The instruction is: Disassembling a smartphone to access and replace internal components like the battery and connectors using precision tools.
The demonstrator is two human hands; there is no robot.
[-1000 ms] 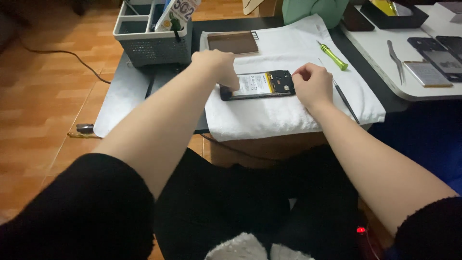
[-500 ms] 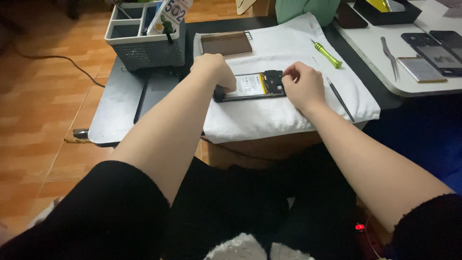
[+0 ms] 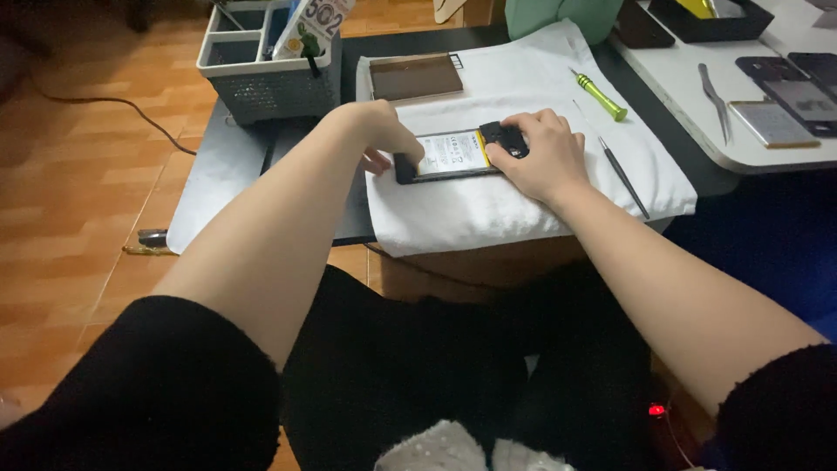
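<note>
**Both hands on the opened phone**

Your left hand [image 3: 377, 133] clamps the left end of the phone [image 3: 453, 157], fingers curled over its top edge and thumb hooked under the near corner, so that end is pinched firm. Your right hand [image 3: 542, 157] lies over the phone's right end, fingers pressed together on the dark upper section; whether the tips pinch anything small under them cannot be told, since the hand hides the spot.

The phone lies flat between your two grips, back off, its pale battery [image 3: 452, 153] showing in the gap between the hands. Under it is a white towel [image 3: 523, 214], spread across a dark mat [image 3: 353, 201].

Just beyond your left grip, on the towel's far edge, lies a brown panel [image 3: 415, 77]. Further out past that hand stands a grey basket [image 3: 261, 83] with compartments.

To the outside of your right grip a thin black tool [image 3: 624, 178] lies on the towel, near your wrist but not touching it. Beyond your right knuckles lies a green screwdriver [image 3: 598, 94], apart from the hand.

Well off to the right, on a white table [image 3: 689, 96], lie tweezers [image 3: 715, 94] and several other phones [image 3: 772, 122].
</note>
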